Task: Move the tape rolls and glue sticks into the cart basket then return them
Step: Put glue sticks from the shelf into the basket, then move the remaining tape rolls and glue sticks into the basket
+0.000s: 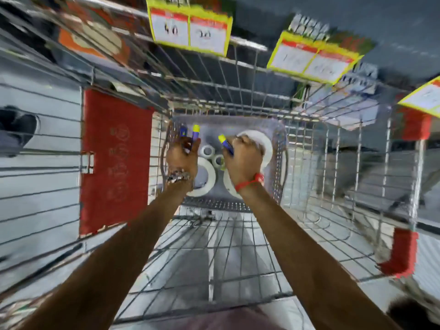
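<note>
A grey plastic basket [214,204] sits inside the wire cart at its far end. Several white tape rolls lie in it: a large roll [206,179] at the left, two small rolls [207,151] in the middle, another large roll [229,184] partly under my right wrist. My left hand [182,154] is over the basket, closed on two blue glue sticks with yellow caps [195,130]. My right hand [242,154] grips one glue stick [225,142] together with a white tape roll [262,144].
The cart's wire walls [333,167] surround the basket, with red plastic corner pieces [402,253] at the right and a red flap [114,160] at the left. Store shelves with yellow price tags [190,27] rise ahead. The cart's wire floor [214,258] lies below my forearms.
</note>
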`<state>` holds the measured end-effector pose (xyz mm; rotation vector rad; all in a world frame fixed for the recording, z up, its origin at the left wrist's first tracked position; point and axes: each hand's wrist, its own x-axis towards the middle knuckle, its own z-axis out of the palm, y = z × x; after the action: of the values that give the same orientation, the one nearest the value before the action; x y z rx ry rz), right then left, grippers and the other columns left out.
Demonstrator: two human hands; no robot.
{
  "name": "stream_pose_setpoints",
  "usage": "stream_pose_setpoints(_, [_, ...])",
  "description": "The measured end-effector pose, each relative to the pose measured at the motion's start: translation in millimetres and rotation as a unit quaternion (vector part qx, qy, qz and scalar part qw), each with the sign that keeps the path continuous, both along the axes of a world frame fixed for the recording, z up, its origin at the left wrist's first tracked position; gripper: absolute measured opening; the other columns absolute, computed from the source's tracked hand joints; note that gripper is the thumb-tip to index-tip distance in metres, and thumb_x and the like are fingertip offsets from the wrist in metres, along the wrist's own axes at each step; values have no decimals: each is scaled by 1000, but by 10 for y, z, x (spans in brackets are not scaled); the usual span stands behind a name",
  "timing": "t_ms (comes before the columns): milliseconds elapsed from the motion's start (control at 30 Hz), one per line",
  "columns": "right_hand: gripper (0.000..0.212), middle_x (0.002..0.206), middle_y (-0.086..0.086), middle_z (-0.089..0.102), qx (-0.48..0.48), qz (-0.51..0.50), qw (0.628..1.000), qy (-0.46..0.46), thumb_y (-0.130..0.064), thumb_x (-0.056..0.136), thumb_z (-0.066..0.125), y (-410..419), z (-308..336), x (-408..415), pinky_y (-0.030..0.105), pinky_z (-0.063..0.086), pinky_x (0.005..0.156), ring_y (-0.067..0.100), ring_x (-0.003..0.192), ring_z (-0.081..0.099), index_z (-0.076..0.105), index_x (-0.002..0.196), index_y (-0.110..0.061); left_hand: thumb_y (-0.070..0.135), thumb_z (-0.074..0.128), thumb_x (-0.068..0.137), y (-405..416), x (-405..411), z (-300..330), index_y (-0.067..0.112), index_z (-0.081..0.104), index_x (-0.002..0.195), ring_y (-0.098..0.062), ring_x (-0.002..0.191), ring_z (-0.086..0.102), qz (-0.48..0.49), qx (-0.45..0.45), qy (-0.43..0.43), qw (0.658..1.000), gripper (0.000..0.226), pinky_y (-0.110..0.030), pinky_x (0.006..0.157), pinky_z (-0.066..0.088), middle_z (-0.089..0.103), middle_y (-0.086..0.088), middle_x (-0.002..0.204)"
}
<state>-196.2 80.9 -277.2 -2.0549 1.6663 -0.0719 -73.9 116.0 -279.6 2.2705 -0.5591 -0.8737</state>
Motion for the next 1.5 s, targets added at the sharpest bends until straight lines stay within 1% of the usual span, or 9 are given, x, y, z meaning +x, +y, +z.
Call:
stream_pose_setpoints(100, [20,103,23,65,68,6,997,26,-16,87,59,-116,-218,201,42,51,77,40,98,61,66,93,2,25,63,85,37,78,-352,-1,66,94,-35,91,64,-37,68,-2,997,28,-32,80,47,70,-23,95])
stream_pose_setpoints(167, [15,96,23,66,75,13,997,34,-6,85,55,-103,-429,236,41,54,71,40,96,63,65,91,3,24,61,88,-13,112,-477,-3,67,94,-34,92,64,-35,75,-25,996,28,-30,73,40,70,-25,97])
stream_pose_setpoints(300, [31,91,6,57,158,92,978,103,-8,94,42,-18,-736,121,12,54,60,37,119,53,54,121,2,23,58,90,-144,168,-650,-5,66,98,-36,96,63,-97,88,-39,991,30,-37,78,47,68,-27,101])
stream_pose_setpoints(400, [28,126,13,55,51,85,987,123,-16,96,45,-252,-735,286,37,49,90,34,123,46,57,119,-5,25,60,88,-164,215,-720,-5,63,101,-35,100,61,-91,103,-47,989,32,-36,78,44,66,-26,106])
stream_pose_setpoints(700, [24,120,11,61,3,91,986,137,-8,88,52,-178,-343,161,39,50,80,31,119,49,61,110,-7,25,61,88,47,85,-361,7,59,116,-37,106,59,-126,102,-74,984,33,-39,87,46,64,-22,115])
stream_pose_setpoints(900, [15,86,4,75,-157,67,984,50,-19,72,67,-238,567,89,26,57,60,25,86,70,74,84,-12,36,42,84,24,-65,387,14,62,113,-30,105,61,-259,-65,-181,947,42,-40,91,41,68,-10,115])
stream_pose_setpoints(1133, [19,88,9,74,-424,-33,898,-112,-15,80,56,-745,1887,-211,32,42,76,27,84,57,72,90,-10,32,48,84,-854,-152,1657,24,65,107,-11,102,52,-287,-312,-322,846,30,-33,91,29,68,6,116])
stream_pose_setpoints(1300, [26,114,12,64,-329,-112,937,21,-22,80,67,-1448,2344,-383,42,57,72,37,107,55,66,103,-11,34,48,89,-1701,-242,2221,20,58,118,-26,111,54,-336,-218,-356,845,33,-37,90,29,62,-2,123])
stream_pose_setpoints(1500, [36,141,11,41,-195,-103,967,126,-29,91,58,-1817,2296,-429,45,43,93,34,129,34,59,118,-5,33,54,89,-2234,-418,2249,18,58,117,-29,120,43,-362,-114,-326,866,32,-45,102,27,56,-8,125])
